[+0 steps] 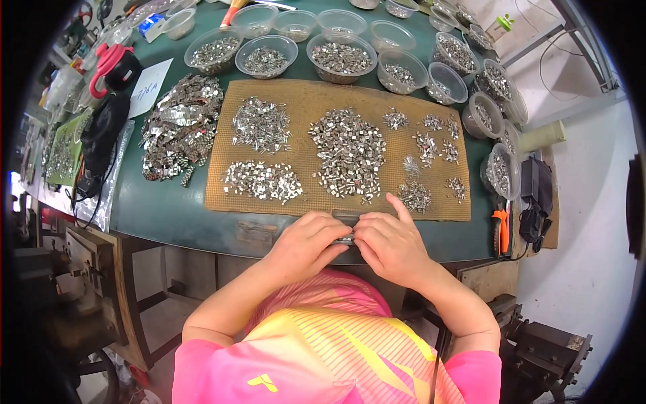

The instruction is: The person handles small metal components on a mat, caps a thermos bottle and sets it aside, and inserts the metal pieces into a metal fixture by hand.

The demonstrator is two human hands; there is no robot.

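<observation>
Both my hands meet at the near edge of the green table. My left hand [311, 240] is closed, its thumb and fingers pinching a small metal piece [346, 238] from the left. From the right, the fingers of my right hand [390, 241] press on the same piece, with one finger sticking up. The piece is mostly covered by my fingers, so its exact kind is hidden. Just beyond lies a brown textured mat [303, 101] bearing sorted heaps of small metal parts, the largest heap [348, 155] in the middle and square bright plates [262, 182] at the left.
Plastic tubs [342, 55] of metal parts line the back and right of the mat. A pile of linked metal strips [180, 124] lies left of it. Orange-handled pliers [501, 229] rest at the right edge, near a black adapter [536, 182]. A red-and-black mug [118, 67] stands far left.
</observation>
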